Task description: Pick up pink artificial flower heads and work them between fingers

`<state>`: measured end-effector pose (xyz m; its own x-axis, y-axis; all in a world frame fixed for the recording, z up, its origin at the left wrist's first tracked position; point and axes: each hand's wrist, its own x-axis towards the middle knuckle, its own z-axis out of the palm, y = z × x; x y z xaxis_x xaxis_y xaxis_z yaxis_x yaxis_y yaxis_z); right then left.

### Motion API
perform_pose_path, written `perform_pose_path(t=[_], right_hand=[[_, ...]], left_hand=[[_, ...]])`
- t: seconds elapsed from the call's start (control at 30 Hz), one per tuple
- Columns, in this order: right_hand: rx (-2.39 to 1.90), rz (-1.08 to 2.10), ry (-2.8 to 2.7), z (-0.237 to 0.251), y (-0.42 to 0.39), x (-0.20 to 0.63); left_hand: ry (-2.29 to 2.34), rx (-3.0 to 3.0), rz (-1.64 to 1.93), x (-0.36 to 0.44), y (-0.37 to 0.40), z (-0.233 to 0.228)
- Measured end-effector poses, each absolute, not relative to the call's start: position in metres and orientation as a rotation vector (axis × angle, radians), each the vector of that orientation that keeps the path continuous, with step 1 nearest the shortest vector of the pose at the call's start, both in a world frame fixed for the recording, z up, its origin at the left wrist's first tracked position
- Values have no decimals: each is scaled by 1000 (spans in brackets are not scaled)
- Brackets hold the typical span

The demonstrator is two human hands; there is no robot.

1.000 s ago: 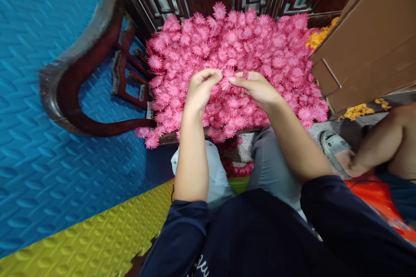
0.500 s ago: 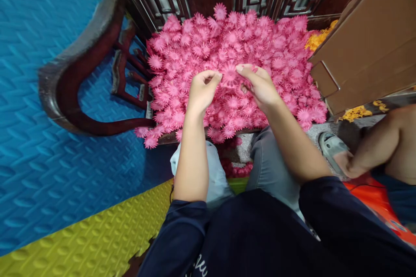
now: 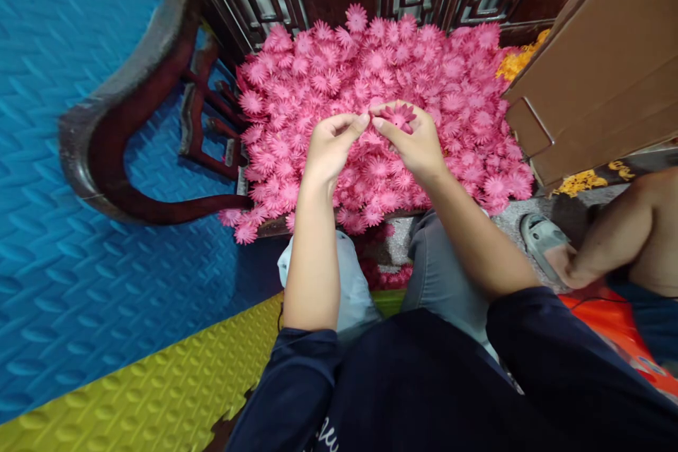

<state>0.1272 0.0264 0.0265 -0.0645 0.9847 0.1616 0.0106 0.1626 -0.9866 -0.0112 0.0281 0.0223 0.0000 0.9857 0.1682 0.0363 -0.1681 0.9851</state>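
Both hands meet over the pink pile, and one flower now sits up in the right hand.

Head view: the right hand (image 3: 416, 138) has lifted a pink flower (image 3: 398, 114) clear of the flower pile (image 3: 328, 70), pinching it. The left hand (image 3: 329, 145) pinches its edge at 9 o'clock. A cardboard box (image 3: 598, 63) stands at 3 o'clock.

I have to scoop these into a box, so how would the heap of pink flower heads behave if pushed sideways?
The pink flower heads lie loose and piled on the wooden chair, so they would probably slide and spill; some already overhang the front edge. They look thin-petalled and light: the right hand pinches one with fingertips only. Likely easily crushed.
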Motion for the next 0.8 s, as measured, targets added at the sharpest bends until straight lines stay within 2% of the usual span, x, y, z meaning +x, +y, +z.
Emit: perform_pose_path(t=[0.43, 0.8], right_hand=[[-1076, 1322, -1194, 27, 28, 132], [-1075, 1308, -1309, 30, 23, 130]], left_hand=[[1071, 1273, 1295, -15, 28, 20], [1182, 1278, 1352, -11, 32, 16]])
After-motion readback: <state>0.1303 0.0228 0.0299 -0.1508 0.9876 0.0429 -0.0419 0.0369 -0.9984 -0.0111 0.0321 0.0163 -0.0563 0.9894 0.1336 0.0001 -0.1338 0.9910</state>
